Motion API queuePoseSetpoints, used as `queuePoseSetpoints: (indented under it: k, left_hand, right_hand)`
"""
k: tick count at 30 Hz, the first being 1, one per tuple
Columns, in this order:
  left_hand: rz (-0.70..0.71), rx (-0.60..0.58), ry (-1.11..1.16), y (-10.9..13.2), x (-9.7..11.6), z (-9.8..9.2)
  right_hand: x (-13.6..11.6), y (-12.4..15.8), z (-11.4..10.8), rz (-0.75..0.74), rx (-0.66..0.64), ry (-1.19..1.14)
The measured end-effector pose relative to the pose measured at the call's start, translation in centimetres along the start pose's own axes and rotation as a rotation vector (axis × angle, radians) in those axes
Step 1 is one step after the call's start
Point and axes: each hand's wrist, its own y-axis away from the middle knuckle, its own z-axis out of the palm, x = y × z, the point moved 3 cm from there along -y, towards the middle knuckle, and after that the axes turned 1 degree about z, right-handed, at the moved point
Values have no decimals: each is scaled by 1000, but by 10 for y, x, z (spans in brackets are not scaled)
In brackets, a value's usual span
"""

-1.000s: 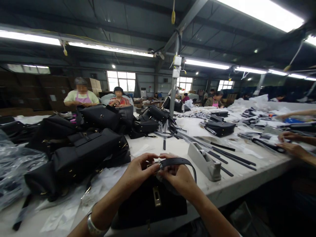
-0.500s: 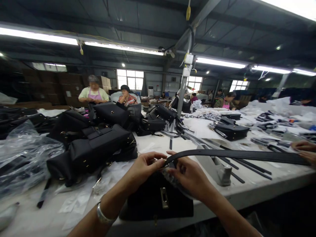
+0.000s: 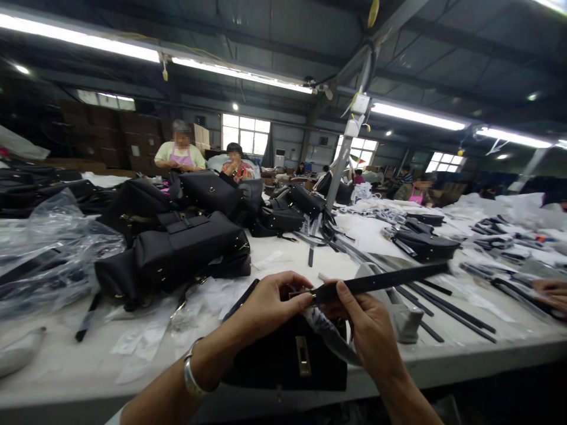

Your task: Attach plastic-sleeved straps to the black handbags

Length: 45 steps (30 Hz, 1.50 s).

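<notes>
A black handbag (image 3: 279,360) with a gold turn-lock plate (image 3: 303,356) stands at the table's front edge, below both hands. My left hand (image 3: 283,301) pinches a small metal buckle (image 3: 313,297) at the near end of a black strap (image 3: 398,279); my fingers partly hide it. My right hand (image 3: 365,319) is closed on that strap close to the buckle, thumb on top. From there the strap reaches out to the right, its far end free in the air. A plastic-wrapped handle (image 3: 332,336) curves over the bag beneath my right hand.
Black bags (image 3: 190,248) are piled at the left beside clear plastic wrap (image 3: 62,254). Loose black straps (image 3: 452,310) and a grey tape dispenser-like block (image 3: 405,319) lie at the right. A metal post (image 3: 341,171) rises behind. Another person's hand (image 3: 551,292) is at the right edge.
My right hand has shifted right and turned the strap. The strap's far end, earlier near the other person's hands at the right, now ends in the air. The view has swung slightly left.
</notes>
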Motion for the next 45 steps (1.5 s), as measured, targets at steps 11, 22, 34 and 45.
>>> queuePoseSetpoints:
  k: [11, 22, 34, 45]
  left_hand:
    - [-17, 27, 23, 0, -3, 2]
    - [-18, 33, 68, 1, -4, 2]
    - [64, -7, 54, 2, 0, 3]
    - [-177, 52, 559, -2, -8, 4]
  right_hand:
    - [6, 2, 4, 91, 67, -258]
    - [6, 4, 4, 56, 83, -213]
    - [-5, 9, 18, -157, -154, 520]
    - [-23, 6, 18, -202, -432, 864]
